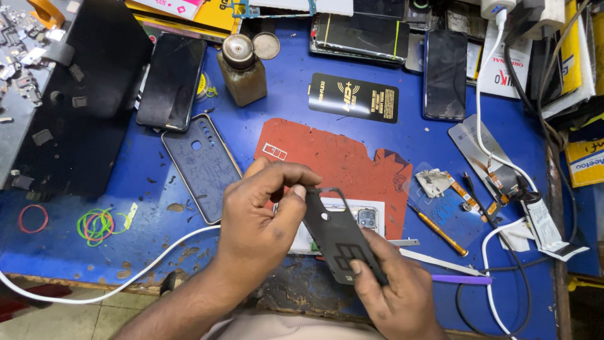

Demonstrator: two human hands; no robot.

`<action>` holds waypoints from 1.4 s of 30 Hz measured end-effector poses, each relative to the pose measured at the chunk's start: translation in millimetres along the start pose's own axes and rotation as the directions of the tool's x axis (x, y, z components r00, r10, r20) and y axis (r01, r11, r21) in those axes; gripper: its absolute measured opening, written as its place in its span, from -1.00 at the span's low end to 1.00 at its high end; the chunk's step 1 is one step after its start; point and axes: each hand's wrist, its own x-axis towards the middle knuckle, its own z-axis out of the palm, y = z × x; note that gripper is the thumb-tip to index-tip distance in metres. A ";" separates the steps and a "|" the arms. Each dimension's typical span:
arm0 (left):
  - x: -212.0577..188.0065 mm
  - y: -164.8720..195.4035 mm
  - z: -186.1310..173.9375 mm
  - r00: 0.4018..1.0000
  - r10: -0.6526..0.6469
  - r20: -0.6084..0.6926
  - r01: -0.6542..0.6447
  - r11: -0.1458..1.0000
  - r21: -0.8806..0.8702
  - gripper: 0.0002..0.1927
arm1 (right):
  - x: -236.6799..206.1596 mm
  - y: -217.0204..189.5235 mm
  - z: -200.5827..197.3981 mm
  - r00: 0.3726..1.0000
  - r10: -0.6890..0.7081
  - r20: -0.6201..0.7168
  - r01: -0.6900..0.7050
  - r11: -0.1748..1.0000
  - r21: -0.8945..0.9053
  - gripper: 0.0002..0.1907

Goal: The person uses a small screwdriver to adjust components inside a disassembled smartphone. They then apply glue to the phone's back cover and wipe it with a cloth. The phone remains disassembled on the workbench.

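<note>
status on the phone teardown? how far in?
Done: white phone lies face down on the mat, back exposed. In hand: left hand and right hand hold a black inner cover plate above it. Left: loose flex parts lie unfitted.

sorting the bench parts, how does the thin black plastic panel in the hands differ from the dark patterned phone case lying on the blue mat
The thin black plastic panel is held tilted above the mat, pinched by the left hand and right hand; the dark patterned phone case lies flat and untouched on the blue mat. The panel looks plain and matte, while the case bears a drawn pattern and a lighter rim. Both are dark, phone-shaped and have cut-out holes.
</note>
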 end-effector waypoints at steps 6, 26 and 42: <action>2.0 2.7 2.3 0.996 -0.060 0.059 0.064 0.994 -0.083 -0.94 | 2.3 -1.8 1.3 0.999 0.028 0.017 -0.029 0.999 0.035 -0.51; -1.8 -4.7 7.2 0.950 -0.248 0.191 0.294 0.917 -0.270 -0.85 | 3.8 -5.3 0.1 0.999 -0.039 -0.003 0.039 0.998 0.051 -0.50; 50.8 2.8 25.0 0.977 -0.113 0.181 0.183 0.882 -0.434 -0.89 | 90.0 -41.1 -36.5 0.994 -0.015 0.108 0.015 1.000 0.002 -0.50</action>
